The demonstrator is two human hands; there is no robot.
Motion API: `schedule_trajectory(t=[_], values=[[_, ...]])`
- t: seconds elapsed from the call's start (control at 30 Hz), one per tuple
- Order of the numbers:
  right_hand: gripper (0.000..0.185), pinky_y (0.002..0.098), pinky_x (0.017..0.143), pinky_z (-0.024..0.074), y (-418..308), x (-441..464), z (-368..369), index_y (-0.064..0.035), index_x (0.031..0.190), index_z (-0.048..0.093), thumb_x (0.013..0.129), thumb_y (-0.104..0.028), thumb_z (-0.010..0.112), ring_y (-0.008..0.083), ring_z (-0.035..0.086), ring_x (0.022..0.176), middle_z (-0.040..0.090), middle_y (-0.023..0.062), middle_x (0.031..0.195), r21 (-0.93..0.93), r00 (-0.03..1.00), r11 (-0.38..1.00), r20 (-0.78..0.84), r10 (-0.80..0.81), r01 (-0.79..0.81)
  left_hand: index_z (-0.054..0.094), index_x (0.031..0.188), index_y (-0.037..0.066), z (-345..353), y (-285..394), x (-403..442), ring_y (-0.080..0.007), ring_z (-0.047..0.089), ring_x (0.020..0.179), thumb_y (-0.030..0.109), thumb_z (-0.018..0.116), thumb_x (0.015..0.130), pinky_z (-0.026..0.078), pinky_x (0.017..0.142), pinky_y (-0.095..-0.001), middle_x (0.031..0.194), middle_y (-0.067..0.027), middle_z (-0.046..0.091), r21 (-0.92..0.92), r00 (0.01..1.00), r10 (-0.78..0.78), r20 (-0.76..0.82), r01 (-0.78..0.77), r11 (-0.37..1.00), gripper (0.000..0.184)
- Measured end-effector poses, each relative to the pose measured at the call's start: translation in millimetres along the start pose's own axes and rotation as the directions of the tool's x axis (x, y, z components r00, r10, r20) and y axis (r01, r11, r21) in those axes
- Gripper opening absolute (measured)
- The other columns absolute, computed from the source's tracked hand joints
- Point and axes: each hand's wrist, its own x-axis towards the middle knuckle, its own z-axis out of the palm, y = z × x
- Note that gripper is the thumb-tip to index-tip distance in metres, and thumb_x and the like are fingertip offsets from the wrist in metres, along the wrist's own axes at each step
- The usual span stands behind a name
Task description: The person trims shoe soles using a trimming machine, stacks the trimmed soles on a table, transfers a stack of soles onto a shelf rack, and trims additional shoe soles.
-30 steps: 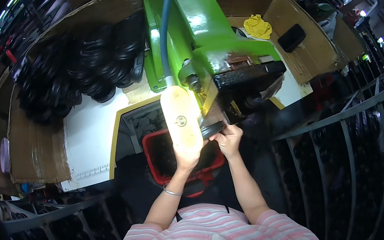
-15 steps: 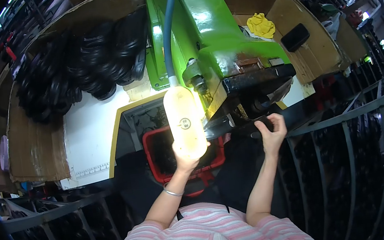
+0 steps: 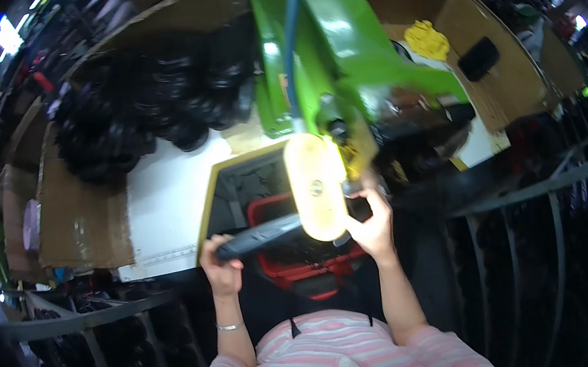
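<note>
Left hand (image 3: 223, 273) gripped a long dark piece's (image 3: 264, 235) near end | right hand (image 3: 374, 229) curved beside the lit lamp (image 3: 315, 174), hold unclear | piece ran beneath lamp, over red bin (image 3: 304, 273) | green machine (image 3: 357, 38) stood beyond

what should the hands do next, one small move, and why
Probably steady the dark piece with the right hand beside the lamp: the left hand holds one end, and the piece then passes out of sight behind the lamp, where the right hand's hold is unclear.
</note>
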Motion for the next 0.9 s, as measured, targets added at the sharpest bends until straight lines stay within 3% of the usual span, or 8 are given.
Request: schedule_trajectory(t=[0.1,0.13,0.17,0.3,0.5,0.67,0.7,0.9], values=[[0.067,0.0388,0.082,0.0464,18,-33,25,-0.0022,0.129,0.049,0.071,-0.013,0.082,0.0315,0.058,0.092,0.058,0.0135,0.109,-0.115,0.998,0.993,-0.059,-0.008,0.001,0.059,0.085,0.004,15,20,-18,-0.0232,0.064,0.091,0.005,0.084,0.062,0.052,0.077,-0.0361,0.085,-0.0089,0.063,0.417,0.977,0.046,0.209,-0.132,0.899,0.034],[0.078,0.0376,0.085,0.0463,25,-52,27,-0.0017,0.138,0.036,0.073,-0.009,0.078,0.0288,0.057,0.098,0.056,0.0132,0.115,0.375,0.889,0.808,0.134,0.438,-0.455,0.06,0.087,0.002,28,17,-26,-0.0255,0.065,0.09,0.007,0.085,0.062,0.052,0.079,-0.0369,0.086,-0.0107,0.065,0.484,0.946,0.052,0.32,-0.21,0.85,0.035],[0.088,0.0365,0.089,0.0462,28,-69,27,-0.0012,0.147,0.022,0.076,-0.004,0.075,0.0261,0.056,0.104,0.054,0.0129,0.121,0.608,0.587,0.225,0.5,0.636,-0.762,0.062,0.089,0.001,40,13,-34,-0.0278,0.066,0.089,0.009,0.085,0.062,0.052,0.082,-0.0377,0.088,-0.0124,0.066,0.539,0.903,0.033,0.428,-0.285,0.793,0.036],[0.094,0.0335,0.104,0.0392,21,-81,-7,0.0064,0.149,0.009,0.069,0.013,0.058,0.0239,0.046,0.125,0.039,0.0175,0.142,0.701,0.707,0.305,0.395,0.587,-0.645,0.066,0.096,0.003,93,29,5,-0.0336,0.06,0.106,0.008,0.084,0.061,0.048,0.093,-0.041,0.104,-0.0147,0.064,0.363,0.708,-0.037,0.705,-0.315,0.877,0.039],[0.071,0.0287,0.095,0.0436,19,41,-109,0.0044,0.147,0.023,0.081,0.009,0.051,0.018,0.053,0.116,0.046,0.0155,0.14,0.56,0.926,0.775,-0.039,0.376,-0.292,0.06,0.096,0.0,84,34,198,-0.032,0.058,0.097,-0.003,0.067,0.074,0.047,0.088,-0.0396,0.099,-0.016,0.061,0.765,0.837,0.445,0.317,-0.503,0.403,0.024],[0.068,0.0312,0.097,0.0417,114,199,-117,0.0103,0.139,0.037,0.074,0.004,0.056,0.0278,0.052,0.12,0.051,0.0224,0.133,0.461,0.913,0.835,-0.114,0.392,-0.301,0.057,0.117,0.002,104,4,298,-0.0371,0.049,0.118,0.006,0.071,0.075,0.041,0.096,-0.0442,0.118,-0.0204,0.058,0.776,0.672,0.424,0.607,-0.616,-0.136,0.045],[0.065,0.0301,0.09,0.0449,130,224,-114,0.0087,0.137,0.041,0.073,0.005,0.055,0.0255,0.056,0.112,0.056,0.0198,0.125,0.436,0.899,0.827,-0.082,0.43,-0.355,0.06,0.113,0.003,100,-8,316,-0.0357,0.055,0.11,0.011,0.073,0.075,0.044,0.088,-0.0457,0.112,-0.0189,0.062,0.917,0.916,0.052,0.399,-0.399,-0.005,0.041],[0.078,0.0345,0.095,0.0436,221,271,-79,0.0052,0.145,0.027,0.077,-0.004,0.065,0.0277,0.053,0.118,0.049,0.0237,0.133,0.057,0.861,0.885,-0.213,0.463,-0.462,0.065,0.101,0.001,84,-12,307,-0.0371,0.062,0.089,0.011,0.073,0.075,0.048,0.08,-0.0439,0.097,-0.0182,0.065,0.876,0.804,0.436,0.403,-0.477,0.07,0.029]])
